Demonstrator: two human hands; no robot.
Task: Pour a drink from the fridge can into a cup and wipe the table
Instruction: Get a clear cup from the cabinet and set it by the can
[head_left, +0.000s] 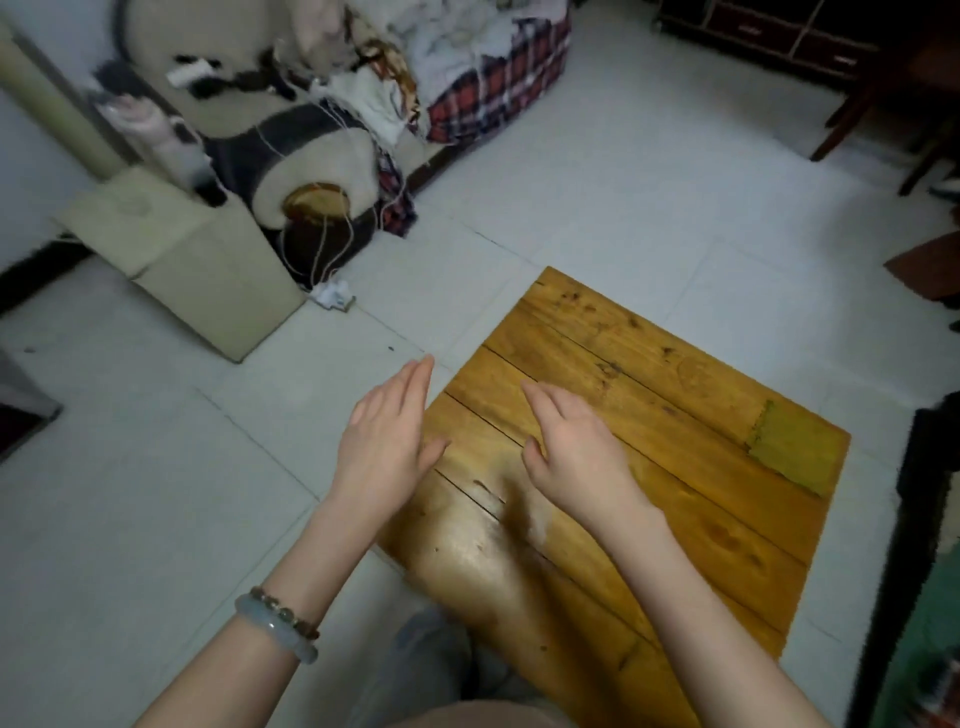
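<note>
A low wooden table (675, 426) of yellow-brown planks stands on the tiled floor in front of me. A yellow-green cloth (795, 452) lies flat near its right edge. My left hand (387, 436) hovers over the table's left edge, palm down, fingers straight and empty. My right hand (576, 447) is held over the table's middle, fingers extended, holding nothing. Two bracelets sit on my left wrist. No can, cup or fridge is in view.
A cardboard box (192, 265) stands on the floor at the left. Behind it a sofa (322, 156) is piled with clothes and a plaid blanket (498, 88). Dark chair legs (852, 119) are at the far right, and a dark frame (904, 545) runs beside the table's right side.
</note>
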